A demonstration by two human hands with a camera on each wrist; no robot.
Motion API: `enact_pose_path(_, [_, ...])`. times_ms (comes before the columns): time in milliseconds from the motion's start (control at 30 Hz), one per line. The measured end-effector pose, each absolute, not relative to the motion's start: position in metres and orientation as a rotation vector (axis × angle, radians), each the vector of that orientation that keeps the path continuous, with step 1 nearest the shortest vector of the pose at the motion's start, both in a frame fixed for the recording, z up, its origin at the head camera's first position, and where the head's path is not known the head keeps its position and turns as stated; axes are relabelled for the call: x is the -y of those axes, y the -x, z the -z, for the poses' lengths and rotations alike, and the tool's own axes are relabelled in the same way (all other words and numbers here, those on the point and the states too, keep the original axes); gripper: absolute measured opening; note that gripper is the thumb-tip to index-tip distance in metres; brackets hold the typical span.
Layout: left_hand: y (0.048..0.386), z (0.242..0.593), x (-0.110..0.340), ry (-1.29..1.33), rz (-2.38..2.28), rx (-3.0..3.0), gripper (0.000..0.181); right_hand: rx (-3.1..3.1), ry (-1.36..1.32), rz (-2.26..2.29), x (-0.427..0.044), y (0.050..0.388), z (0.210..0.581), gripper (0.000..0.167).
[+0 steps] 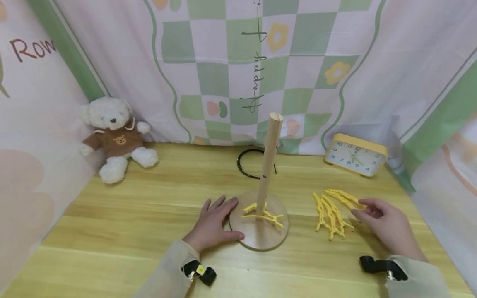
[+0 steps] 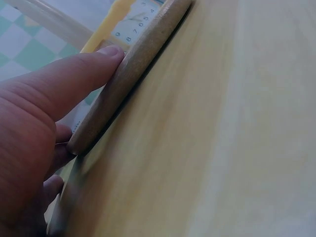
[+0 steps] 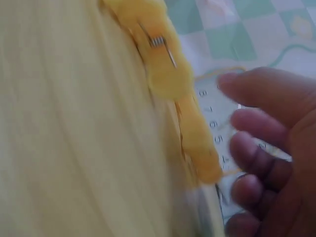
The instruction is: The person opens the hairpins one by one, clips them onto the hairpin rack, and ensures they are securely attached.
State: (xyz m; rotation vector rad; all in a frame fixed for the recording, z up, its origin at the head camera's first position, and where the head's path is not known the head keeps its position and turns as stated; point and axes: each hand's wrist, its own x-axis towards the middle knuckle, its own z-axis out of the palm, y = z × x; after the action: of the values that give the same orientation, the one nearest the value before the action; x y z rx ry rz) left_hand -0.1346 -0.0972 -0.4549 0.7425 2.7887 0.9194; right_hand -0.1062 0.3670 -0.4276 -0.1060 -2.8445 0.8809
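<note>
A wooden stand with an upright dowel and a round base sits in front of me. My left hand rests at the base's left rim, fingers spread and the thumb on its near edge. In the left wrist view the thumb lies against the rim. Yellow hair clips lie on the base around the dowel's foot. To the right is a pile of several yellow hair clips. Beside it hovers my right hand, fingers bent and apart from the sprung clip in the right wrist view.
Behind the dowel lies a thin black hoop, partly hidden. A yellow clock stands at the back right. At the back left sits a white teddy bear in a brown top. Printed curtains enclose the wooden table.
</note>
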Motion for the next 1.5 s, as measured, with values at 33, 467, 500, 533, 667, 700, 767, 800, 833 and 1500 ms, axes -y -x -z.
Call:
enact_pose_path(33, [0.135, 0.455, 0.097, -0.742, -0.919, -2.788, 0.103, 2.871, 0.105, -0.888, -0.37, 0.106, 0.429, 0.053])
enact_pose_path(467, [0.135, 0.454, 0.097, -0.748, -0.915, -2.791, 0.102, 3.057, 0.094, -0.829, -0.386, 0.104, 0.433, 0.069])
enact_pose_path(500, [0.135, 0.454, 0.097, -0.748, -0.915, -2.792, 0.102, 3.054, 0.097, -0.83, -0.386, 0.104, 0.433, 0.068])
enact_pose_path(533, [0.135, 0.454, 0.097, -0.749, -0.915, -2.793, 0.102, 3.046, 0.097, -0.828, -0.386, 0.104, 0.433, 0.067])
enact_pose_path(667, [0.135, 0.454, 0.097, -0.75, -0.916, -2.791, 0.102, 3.004, 0.116, -0.867, -0.384, 0.102, 0.431, 0.063])
enact_pose_path(700, [0.135, 0.454, 0.097, -0.751, -0.915, -2.791, 0.102, 2.991, 0.118, -0.878, -0.383, 0.101, 0.43, 0.061])
enact_pose_path(767, [0.135, 0.454, 0.097, -0.752, -0.918, -2.789, 0.102, 2.969, 0.118, -0.881, -0.38, 0.101, 0.428, 0.059])
enact_pose_path(800, [0.135, 0.454, 0.097, -0.753, -0.92, -2.788, 0.102, 2.957, 0.114, -0.878, -0.379, 0.101, 0.426, 0.058])
enact_pose_path(833, [0.135, 0.454, 0.097, -0.753, -0.923, -2.787, 0.102, 2.945, 0.112, -0.877, -0.377, 0.101, 0.425, 0.057])
enact_pose_path(1500, [0.135, 0.455, 0.097, -0.764, -0.919, -2.803, 0.102, 2.796, -0.113, -0.911, -0.32, 0.103, 0.407, 0.036])
